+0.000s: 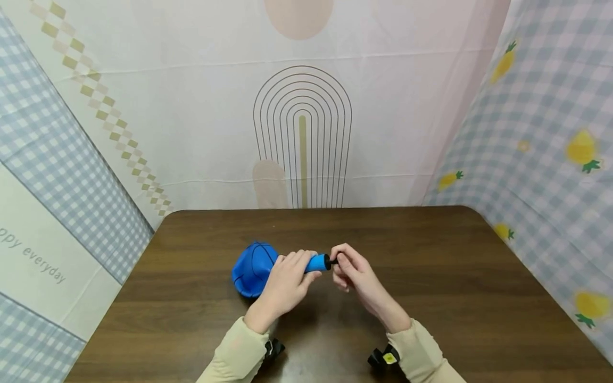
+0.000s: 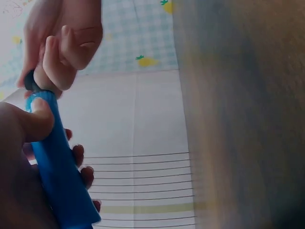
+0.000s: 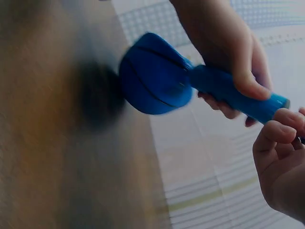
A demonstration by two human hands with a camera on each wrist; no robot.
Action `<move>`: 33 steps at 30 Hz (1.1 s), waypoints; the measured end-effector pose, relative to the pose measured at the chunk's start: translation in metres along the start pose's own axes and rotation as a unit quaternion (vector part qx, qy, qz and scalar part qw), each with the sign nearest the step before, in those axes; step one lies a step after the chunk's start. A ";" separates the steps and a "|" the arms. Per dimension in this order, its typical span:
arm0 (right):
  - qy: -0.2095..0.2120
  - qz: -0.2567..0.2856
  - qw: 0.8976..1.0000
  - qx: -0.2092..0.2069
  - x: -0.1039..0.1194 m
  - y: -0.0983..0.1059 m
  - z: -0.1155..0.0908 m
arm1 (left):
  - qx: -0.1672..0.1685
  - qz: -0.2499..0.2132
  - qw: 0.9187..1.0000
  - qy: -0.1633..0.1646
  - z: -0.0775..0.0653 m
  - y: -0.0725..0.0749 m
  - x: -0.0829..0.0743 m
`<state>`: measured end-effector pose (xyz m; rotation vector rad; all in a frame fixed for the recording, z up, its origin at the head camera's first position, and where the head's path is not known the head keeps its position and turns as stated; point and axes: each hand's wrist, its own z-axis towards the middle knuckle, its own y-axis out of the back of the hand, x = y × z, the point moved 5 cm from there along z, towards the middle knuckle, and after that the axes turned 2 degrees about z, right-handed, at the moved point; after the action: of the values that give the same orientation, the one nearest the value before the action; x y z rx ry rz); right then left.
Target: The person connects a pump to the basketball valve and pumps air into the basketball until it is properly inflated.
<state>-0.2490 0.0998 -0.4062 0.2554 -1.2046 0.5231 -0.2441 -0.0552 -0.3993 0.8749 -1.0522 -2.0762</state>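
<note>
A blue ball [image 1: 254, 268] with black seam lines sits left of the middle of the table in the head view. Its skin looks dented and partly slack. A blue hand pump [image 1: 318, 263] joins the ball at one end, as the right wrist view shows. My left hand [image 1: 287, 277] wraps its fingers round the pump's barrel [image 2: 62, 162], thumb laid along it. At the other end, my right hand [image 1: 358, 275] holds the small black handle [image 2: 30, 81] between thumb and curled fingers. The handle stands close to the barrel, with a short bit of black rod showing.
Both hands work above a brown wooden table [image 1: 455, 266]. A pale patterned cloth [image 1: 206, 122] hangs behind its back edge, and checked cloths hang at both sides. Black camera mounts [image 1: 384, 357] are strapped at the wrists.
</note>
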 end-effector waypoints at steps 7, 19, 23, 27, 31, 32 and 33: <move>-0.042 0.010 0.998 -0.056 0.017 0.019 -0.002 | -0.036 -0.016 0.999 0.025 -0.001 0.003 0.014; 0.025 0.017 0.999 -0.037 0.030 0.029 -0.004 | -0.051 -0.015 0.999 0.011 0.000 0.017 0.028; 0.007 -0.002 1.000 -0.005 0.013 0.014 0.001 | -0.031 -0.013 0.999 -0.016 0.001 0.013 0.015; -0.009 -0.014 1.000 0.017 0.004 0.004 0.002 | -0.015 -0.023 0.999 -0.032 0.003 0.009 0.007; -0.024 -0.038 0.999 0.012 0.005 0.007 0.000 | 0.006 -0.043 0.999 -0.032 0.002 0.007 0.010; -0.026 -0.040 0.999 0.009 0.007 0.009 -0.001 | 0.011 -0.046 0.998 -0.031 0.002 0.007 0.012; -0.025 -0.036 0.999 0.008 0.010 0.011 -0.002 | 0.017 -0.048 0.998 -0.029 0.001 0.007 0.015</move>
<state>-0.2505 0.1127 -0.3989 0.3268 -1.2353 0.4659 -0.2520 -0.0698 -0.3971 0.9022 -1.0987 -2.1818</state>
